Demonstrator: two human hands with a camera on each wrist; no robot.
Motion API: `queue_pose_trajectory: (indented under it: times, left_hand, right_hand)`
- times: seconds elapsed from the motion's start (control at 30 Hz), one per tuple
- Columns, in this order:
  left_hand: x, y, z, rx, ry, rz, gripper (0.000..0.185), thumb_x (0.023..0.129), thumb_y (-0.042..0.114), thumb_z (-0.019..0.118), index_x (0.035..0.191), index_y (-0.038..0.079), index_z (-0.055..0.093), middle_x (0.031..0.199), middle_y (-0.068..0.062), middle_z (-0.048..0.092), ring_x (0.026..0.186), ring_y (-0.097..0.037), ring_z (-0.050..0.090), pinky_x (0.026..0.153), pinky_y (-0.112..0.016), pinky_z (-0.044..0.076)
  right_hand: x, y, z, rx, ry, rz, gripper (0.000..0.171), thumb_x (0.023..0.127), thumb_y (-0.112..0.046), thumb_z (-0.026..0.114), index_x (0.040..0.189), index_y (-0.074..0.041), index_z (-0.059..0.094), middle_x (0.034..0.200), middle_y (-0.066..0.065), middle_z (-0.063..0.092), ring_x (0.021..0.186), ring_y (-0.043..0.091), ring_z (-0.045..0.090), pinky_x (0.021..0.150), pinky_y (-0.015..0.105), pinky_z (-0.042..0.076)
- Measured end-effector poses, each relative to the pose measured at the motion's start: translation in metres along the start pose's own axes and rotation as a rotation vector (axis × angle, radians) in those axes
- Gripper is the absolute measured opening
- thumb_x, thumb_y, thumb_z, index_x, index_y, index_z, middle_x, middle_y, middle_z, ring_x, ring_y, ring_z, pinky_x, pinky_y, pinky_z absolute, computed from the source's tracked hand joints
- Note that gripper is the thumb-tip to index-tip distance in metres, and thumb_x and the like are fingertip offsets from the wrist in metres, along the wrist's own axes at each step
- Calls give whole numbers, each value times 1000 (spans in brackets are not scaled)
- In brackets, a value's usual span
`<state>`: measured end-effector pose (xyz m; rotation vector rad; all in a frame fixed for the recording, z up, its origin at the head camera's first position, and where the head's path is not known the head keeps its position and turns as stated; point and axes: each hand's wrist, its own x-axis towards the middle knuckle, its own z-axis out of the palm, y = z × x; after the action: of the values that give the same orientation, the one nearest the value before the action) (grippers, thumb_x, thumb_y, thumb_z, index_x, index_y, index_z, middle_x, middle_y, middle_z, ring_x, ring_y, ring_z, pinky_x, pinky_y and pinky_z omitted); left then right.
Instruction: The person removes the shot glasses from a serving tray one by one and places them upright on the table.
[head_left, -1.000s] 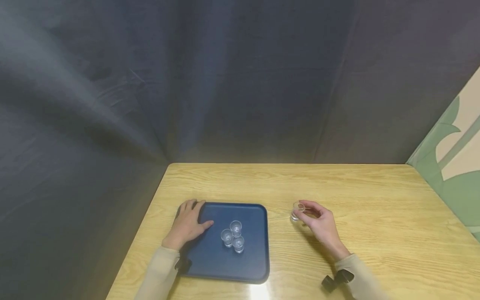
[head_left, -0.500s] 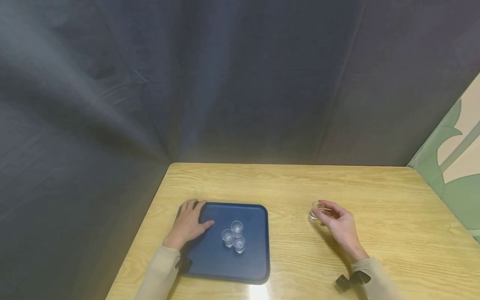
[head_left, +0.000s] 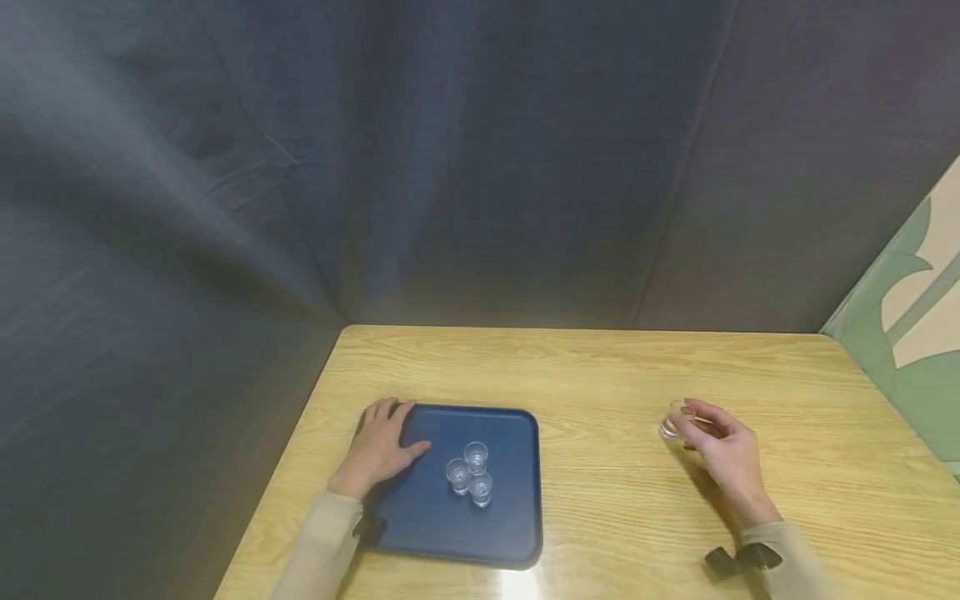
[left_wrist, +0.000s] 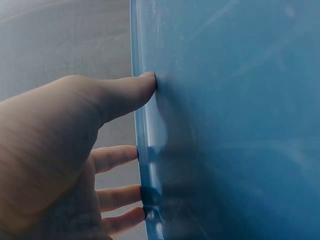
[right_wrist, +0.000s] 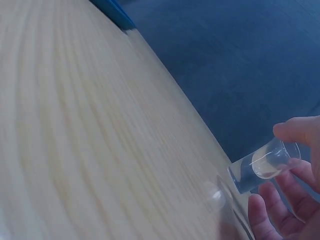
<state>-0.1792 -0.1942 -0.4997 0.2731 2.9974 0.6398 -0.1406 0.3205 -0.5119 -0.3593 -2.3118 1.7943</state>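
Dark grey cloth hangs behind and to the left of the wooden bench [head_left: 600, 375], with a green-and-cream patterned panel [head_left: 911, 333] off the far right corner. On the bench, near the left edge and close to the near edge, sits a blue tray [head_left: 502, 533]. Three small clear cups [head_left: 470, 473] stand upright in a tight cluster on the tray, touching or nearly touching one another, a little right of the tray's middle.

Left hand [head_left: 377, 450] lies flat over the tray's far left corner, fingers straight and relaxed, gripping nothing. From the left wrist view, the thumb [left_wrist: 125, 92] presses on the tray's surface while the fingers [left_wrist: 117, 197] reach past the rim [left_wrist: 142, 150] on the outside.

Over on the right, the right hand [head_left: 726, 454] hovers above bare wood, well apart from the tray, toward the right edge of the bench. It pinches a fourth clear cup [head_left: 672, 421] between thumb and fingertips. The right wrist view shows that cup [right_wrist: 262, 167] tilted on its side in the fingers [right_wrist: 300, 132]. Whether its base touches the bench, I cannot tell. Beige sleeves cover both forearms, with a dark strap at each wrist.
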Motion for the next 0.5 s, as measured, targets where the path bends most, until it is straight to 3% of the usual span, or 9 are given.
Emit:
queue_pose_trajectory:
  times: [0.2,0.33,0.5]
  left_hand:
    - [0,0,0,-1,3,-5,79,96,42,77,160,8,46,165,-30,37,156,-52,28,121,-72,37]
    - [-1,-2,2,-8,-4,-10,78,97,42,76,160,8,46,166,-29,36,156,-51,27,122,-72,36]
    - [-2,-1,0,-12,-7,-11,79,97,42,76,160,8,45,166,-29,35,156,-51,27,122,-72,36]
  right_hand:
    - [9,7,-19,89,46,17,40,96,-20,82,134,-14,71,105,-30,71,85,-8,70,67,15,60]
    - [13,8,-30,103,53,10,40,96,-20,82,134,-16,71,105,-30,71,85,-9,70,67,14,60]
    - [19,7,-42,220,76,23,36,94,-16,84,128,-19,73,104,-26,74,85,-8,71,65,14,60]
